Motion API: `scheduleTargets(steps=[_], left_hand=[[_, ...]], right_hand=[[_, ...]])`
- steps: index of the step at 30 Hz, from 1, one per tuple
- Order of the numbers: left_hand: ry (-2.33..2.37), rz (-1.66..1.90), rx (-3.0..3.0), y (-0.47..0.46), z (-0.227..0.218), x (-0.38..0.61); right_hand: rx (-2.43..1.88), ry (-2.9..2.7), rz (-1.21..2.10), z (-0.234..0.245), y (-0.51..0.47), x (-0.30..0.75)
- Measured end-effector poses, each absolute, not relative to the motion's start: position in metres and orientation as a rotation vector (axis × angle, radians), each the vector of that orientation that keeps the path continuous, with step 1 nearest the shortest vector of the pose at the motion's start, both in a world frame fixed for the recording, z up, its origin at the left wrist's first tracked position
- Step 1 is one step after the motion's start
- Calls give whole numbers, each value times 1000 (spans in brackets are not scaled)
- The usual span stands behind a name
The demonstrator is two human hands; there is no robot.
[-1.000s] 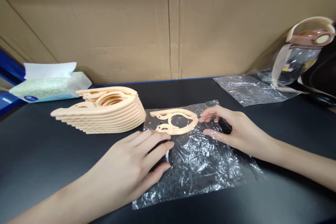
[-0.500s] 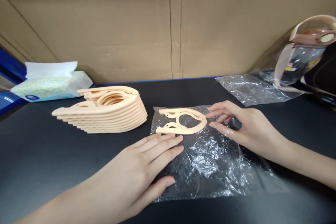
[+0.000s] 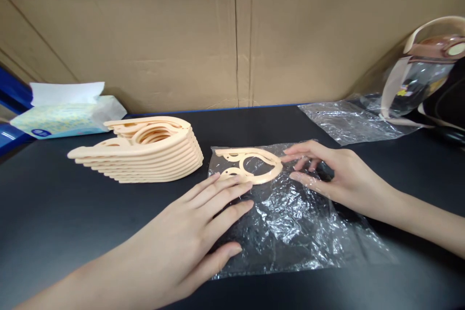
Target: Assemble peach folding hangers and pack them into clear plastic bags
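Note:
A single peach plastic hanger (image 3: 250,164) lies at the far end of a crinkled clear plastic bag (image 3: 290,223) on the black table. My left hand (image 3: 196,232) lies flat with fingers stretched out, pressing the bag's left edge; its fingertips touch the hanger's near rim. My right hand (image 3: 327,172) sits at the hanger's right end with fingers loosely curved, the thumb and fingertips resting on the plastic film.
A stack of several peach hangers (image 3: 145,152) stands left of the bag. A tissue pack (image 3: 61,114) lies at the back left. More clear bags (image 3: 348,121) and a transparent handbag (image 3: 421,77) sit at the back right, against a cardboard wall (image 3: 232,34).
The bag with the hanger has slid to the right and been smoothed out. My left hand's fingers have crept forward to the hanger's rim; my right hand has shifted slightly right.

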State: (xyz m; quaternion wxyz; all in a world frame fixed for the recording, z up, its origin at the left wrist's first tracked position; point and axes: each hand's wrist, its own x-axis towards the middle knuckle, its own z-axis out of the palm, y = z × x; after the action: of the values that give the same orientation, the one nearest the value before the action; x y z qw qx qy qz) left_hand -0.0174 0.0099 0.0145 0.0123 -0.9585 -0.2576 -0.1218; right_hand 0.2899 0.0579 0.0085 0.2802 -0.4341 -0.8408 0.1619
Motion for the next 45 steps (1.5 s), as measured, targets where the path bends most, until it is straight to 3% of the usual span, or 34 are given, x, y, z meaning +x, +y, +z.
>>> scheduleTargets(steps=[19, 26, 45], left_hand=[[-840, -332, -2988, 9, 15, -19], [-814, -350, -2954, 11, 14, -17], [-793, -383, -2946, 12, 14, -14]], right_hand=[[-826, -2480, 350, -3, 64, 298], [-879, -2392, 511, -1, 64, 295], [-900, -2451, 574, 4, 65, 295]])
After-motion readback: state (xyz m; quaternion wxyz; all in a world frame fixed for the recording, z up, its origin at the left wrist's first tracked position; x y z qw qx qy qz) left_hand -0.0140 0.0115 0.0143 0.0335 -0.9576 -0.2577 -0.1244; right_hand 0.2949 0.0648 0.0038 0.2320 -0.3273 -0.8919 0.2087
